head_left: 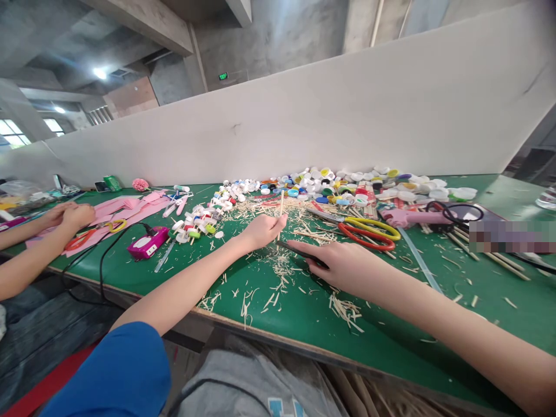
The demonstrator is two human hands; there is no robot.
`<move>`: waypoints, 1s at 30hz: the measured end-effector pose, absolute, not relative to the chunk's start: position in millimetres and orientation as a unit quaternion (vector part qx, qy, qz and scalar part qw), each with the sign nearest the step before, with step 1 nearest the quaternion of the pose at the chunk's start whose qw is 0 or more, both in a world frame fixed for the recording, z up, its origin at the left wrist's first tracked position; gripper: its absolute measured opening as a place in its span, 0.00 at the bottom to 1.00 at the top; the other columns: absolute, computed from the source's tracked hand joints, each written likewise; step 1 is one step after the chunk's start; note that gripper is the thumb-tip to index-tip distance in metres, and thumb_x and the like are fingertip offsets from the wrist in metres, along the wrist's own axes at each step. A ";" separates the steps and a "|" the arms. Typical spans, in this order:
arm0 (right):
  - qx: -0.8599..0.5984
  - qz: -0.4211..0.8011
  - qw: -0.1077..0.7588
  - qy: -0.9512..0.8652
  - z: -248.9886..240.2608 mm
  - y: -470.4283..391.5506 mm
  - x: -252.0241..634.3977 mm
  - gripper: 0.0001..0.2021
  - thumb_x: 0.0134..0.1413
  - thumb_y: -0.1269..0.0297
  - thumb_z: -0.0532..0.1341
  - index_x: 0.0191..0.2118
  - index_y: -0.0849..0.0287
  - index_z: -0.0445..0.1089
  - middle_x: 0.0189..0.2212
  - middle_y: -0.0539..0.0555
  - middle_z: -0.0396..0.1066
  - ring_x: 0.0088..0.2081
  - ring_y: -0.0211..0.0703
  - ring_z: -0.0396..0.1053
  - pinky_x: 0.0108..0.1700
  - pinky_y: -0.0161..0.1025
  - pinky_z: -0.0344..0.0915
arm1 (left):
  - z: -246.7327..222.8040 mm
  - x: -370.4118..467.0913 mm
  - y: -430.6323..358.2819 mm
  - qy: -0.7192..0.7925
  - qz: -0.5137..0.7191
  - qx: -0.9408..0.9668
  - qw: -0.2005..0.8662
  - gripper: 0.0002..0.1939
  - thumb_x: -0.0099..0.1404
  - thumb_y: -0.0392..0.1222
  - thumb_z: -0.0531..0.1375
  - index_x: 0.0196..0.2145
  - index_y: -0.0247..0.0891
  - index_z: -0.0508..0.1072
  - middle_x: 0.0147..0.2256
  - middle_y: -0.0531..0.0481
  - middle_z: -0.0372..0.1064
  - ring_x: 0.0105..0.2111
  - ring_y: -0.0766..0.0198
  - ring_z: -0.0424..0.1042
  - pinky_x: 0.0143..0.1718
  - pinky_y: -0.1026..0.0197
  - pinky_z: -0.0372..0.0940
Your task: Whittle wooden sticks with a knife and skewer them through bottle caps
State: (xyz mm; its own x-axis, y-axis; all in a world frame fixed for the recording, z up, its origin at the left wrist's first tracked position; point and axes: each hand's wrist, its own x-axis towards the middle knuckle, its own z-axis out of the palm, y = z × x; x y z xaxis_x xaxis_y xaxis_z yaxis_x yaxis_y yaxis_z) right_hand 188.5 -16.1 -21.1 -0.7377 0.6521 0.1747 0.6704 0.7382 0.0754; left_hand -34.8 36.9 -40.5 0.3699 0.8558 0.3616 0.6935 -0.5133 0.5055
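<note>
My left hand (pixel 262 230) is closed around a thin wooden stick (pixel 282 202), which stands nearly upright out of the fingers. In my right hand (pixel 336 263) is a dark-handled knife (pixel 307 253), the index finger stretched along its top. The blade points left, towards the stick just below my left fingers; whether it touches the wood I cannot tell. Pale wood shavings (pixel 282 271) lie scattered beneath both hands. Scissors with orange and yellow handles (pixel 367 234) rest beyond my right hand.
Bottle caps (pixel 328 185) are heaped along the white partition (pixel 347 110). A pink glue gun (pixel 412 218) and wooden sticks (pixel 499 260) lie at right. Left of me are a magenta power adapter (pixel 148 243) with a black cable, pink paper (pixel 108 209) and another person's hands (pixel 73 215).
</note>
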 end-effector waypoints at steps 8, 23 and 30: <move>-0.343 -0.102 0.093 -0.929 -23.1 -17.0 187.8 0.27 0.58 0.64 0.47 0.63 0.47 0.56 0.23 0.51 0.68 0.19 0.36 0.56 0.21 0.35 0.44 | -41.3 -33.0 37.0 0.481 0.323 0.805 0.127 0.32 0.67 0.62 0.42 0.13 0.39 0.46 0.11 0.57 0.40 0.13 0.72 0.43 0.19 0.60 0.42; -0.366 -0.106 0.040 -0.924 -14.8 -21.6 181.1 0.27 0.58 0.66 0.48 0.64 0.47 0.55 0.21 0.50 0.65 0.18 0.36 0.54 0.21 0.36 0.43 | -44.7 -29.4 39.4 0.490 0.310 0.812 0.066 0.31 0.69 0.57 0.41 0.13 0.39 0.50 0.11 0.56 0.45 0.14 0.71 0.47 0.22 0.60 0.45; -0.372 -0.082 0.030 -0.924 -9.5 -24.8 177.6 0.27 0.59 0.66 0.47 0.64 0.48 0.54 0.22 0.50 0.66 0.17 0.34 0.53 0.21 0.35 0.43 | -46.2 -29.5 41.9 0.497 0.298 0.813 0.060 0.31 0.69 0.57 0.39 0.13 0.38 0.50 0.11 0.56 0.44 0.13 0.71 0.46 0.20 0.61 0.45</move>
State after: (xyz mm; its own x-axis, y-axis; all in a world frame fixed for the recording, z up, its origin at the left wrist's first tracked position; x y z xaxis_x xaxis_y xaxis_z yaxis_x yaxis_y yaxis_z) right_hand 177.6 -24.8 -9.5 -0.7209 0.6833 0.1159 0.6930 0.7091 0.1301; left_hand -29.5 41.9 -46.2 0.3287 0.8439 0.4240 0.7719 -0.4987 0.3942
